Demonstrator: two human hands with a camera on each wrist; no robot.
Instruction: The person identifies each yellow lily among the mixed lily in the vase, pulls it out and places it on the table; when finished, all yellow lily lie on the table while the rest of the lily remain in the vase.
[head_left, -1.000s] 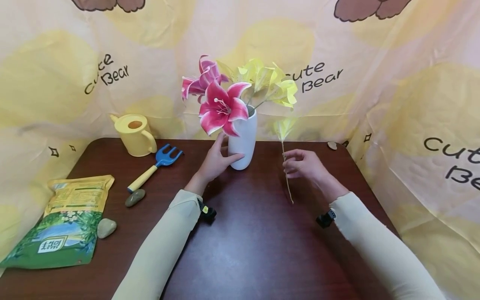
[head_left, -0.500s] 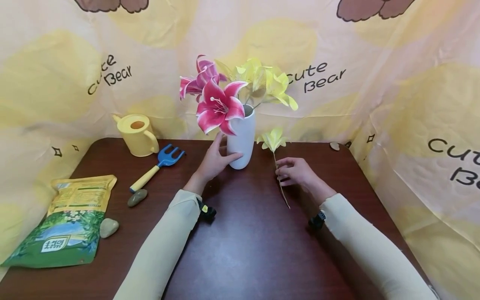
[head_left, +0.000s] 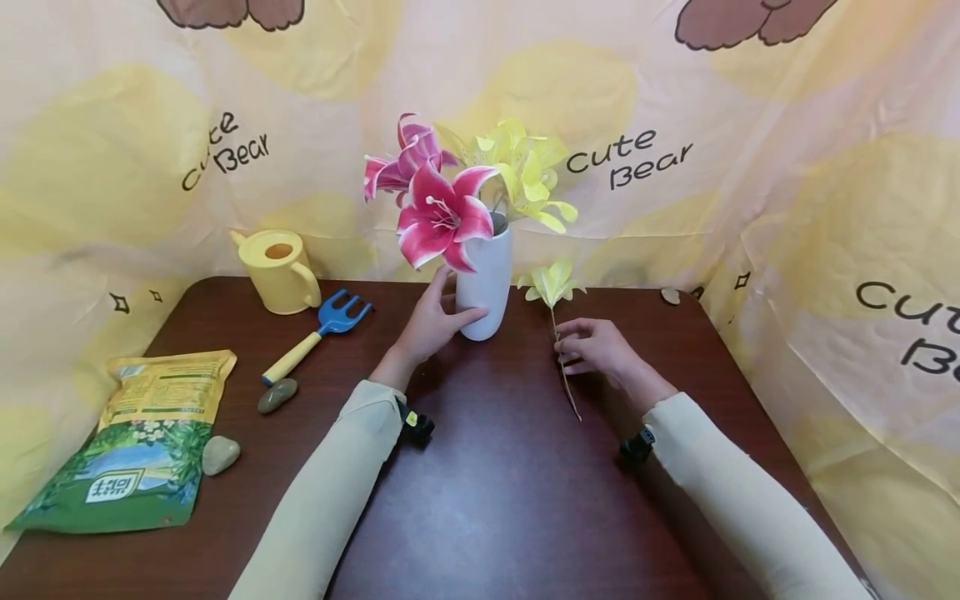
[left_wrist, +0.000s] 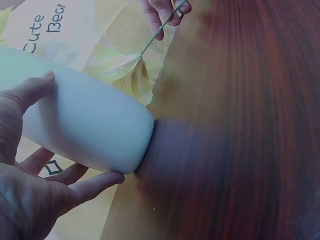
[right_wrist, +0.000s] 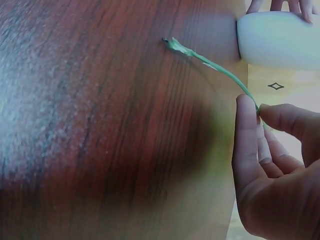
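My left hand [head_left: 432, 323] grips the white vase [head_left: 483, 283] low on its left side, thumb across the front. The left wrist view shows the fingers [left_wrist: 95, 189] spread round the vase's lower part. Pink lilies [head_left: 442, 215] lean left out of the vase, and yellow lilies [head_left: 525, 171] lean right. Right of the vase, my right hand [head_left: 600, 350] pinches the thin stem of a single yellow lily [head_left: 553, 283], bloom up. In the right wrist view, thumb and fingertips meet on the green stem [right_wrist: 227, 75], whose cut end hangs free over the table.
A yellow watering can [head_left: 279, 271] stands at the back left of the dark table [head_left: 465, 500]. Beside it lie a blue hand fork [head_left: 318, 332], two stones [head_left: 277, 396] and a green-yellow bag [head_left: 131, 442]. A small stone [head_left: 670, 296] lies at the back right. Printed cloth hangs behind.
The right hand has come left and down towards me with its yellow lily, now lower beside the vase. The vase's yellow blooms have shifted left. The left hand keeps its hold.
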